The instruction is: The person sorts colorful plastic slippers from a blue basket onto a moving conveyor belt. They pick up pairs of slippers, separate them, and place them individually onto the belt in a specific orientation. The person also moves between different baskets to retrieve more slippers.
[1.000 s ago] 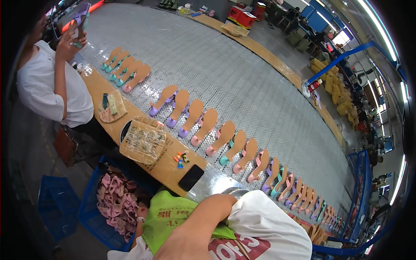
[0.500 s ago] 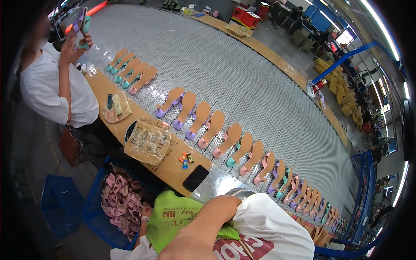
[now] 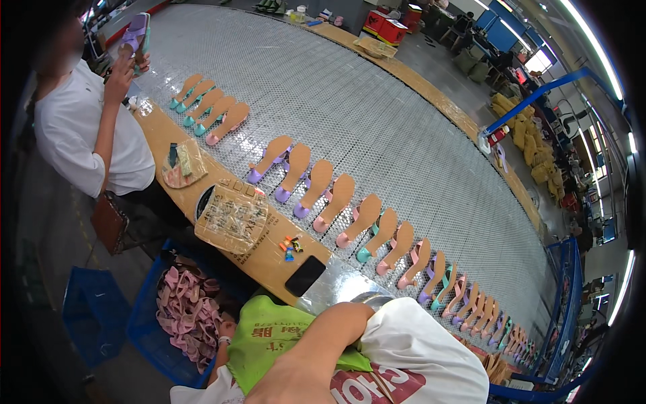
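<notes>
My left hand (image 3: 227, 328), with a band at the wrist, hangs beside the blue crate (image 3: 138, 316) at lower left, next to a heap of pink strappy shoe pieces (image 3: 188, 310). Its fingers are too small and partly hidden to read. Across the green apron (image 3: 269, 337) on my front lies my bent right forearm. At the lower edge shows the back of my right hand (image 3: 286, 387), its fingers cut off by the frame. Heeled sandals (image 3: 323, 188) in purple, pink and mint lie in a row along the conveyor (image 3: 377, 135), tan soles facing up.
A co-worker in a white shirt (image 3: 87, 135) at left holds up a purple and a mint sandal (image 3: 138, 34). On the wooden ledge (image 3: 269, 262) lie a black phone (image 3: 305, 276), small colourful wrapped pieces (image 3: 291, 248) and a taped cardboard piece (image 3: 232, 219). A second blue crate (image 3: 94, 316) stands farther left.
The sandals on the conveyor have shifted slightly to the right. The co-worker has turned the held sandals and moved them a little to the right. My arms look unmoved.
</notes>
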The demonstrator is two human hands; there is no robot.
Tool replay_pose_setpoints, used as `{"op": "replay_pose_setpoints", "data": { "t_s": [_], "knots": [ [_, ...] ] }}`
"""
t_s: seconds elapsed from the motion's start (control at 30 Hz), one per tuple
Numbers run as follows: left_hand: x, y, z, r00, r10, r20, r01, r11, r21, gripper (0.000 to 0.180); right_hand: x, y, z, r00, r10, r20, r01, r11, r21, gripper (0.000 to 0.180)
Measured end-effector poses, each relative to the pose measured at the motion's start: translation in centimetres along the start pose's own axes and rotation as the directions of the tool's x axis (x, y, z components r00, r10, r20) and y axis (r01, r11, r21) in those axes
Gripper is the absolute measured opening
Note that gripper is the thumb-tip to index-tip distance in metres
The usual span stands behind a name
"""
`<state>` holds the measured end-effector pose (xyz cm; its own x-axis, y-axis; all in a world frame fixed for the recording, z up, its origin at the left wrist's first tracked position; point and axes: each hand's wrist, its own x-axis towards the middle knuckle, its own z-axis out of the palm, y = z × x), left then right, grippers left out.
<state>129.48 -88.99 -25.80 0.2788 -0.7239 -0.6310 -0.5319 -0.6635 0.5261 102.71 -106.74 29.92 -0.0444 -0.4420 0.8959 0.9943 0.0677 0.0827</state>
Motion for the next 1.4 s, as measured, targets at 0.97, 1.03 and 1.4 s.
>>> {"op": "replay_pose_setpoints", "data": {
  "t_s": [0.97,1.03,1.4],
  "knots": [
    [3.0,-2.4,0.3,0.996,0.006,-0.089,-0.010,0.999,-0.043,0.017,-0.5,2.9,-2.2,0.999,-0.009,-0.054,0.014,0.996,0.093,0.023],
    [3.5,-2.6,0.2,0.998,0.039,-0.052,-0.047,0.984,-0.170,0.016,-0.2,2.9,-2.5,0.998,-0.011,-0.057,0.016,0.996,0.093,0.023],
    [5.8,-7.4,0.3,0.998,-0.014,-0.053,-0.008,0.917,-0.400,0.019,-0.1,3.9,-2.9,0.997,-0.023,-0.067,0.035,0.983,0.183,0.023]
  ]
}}
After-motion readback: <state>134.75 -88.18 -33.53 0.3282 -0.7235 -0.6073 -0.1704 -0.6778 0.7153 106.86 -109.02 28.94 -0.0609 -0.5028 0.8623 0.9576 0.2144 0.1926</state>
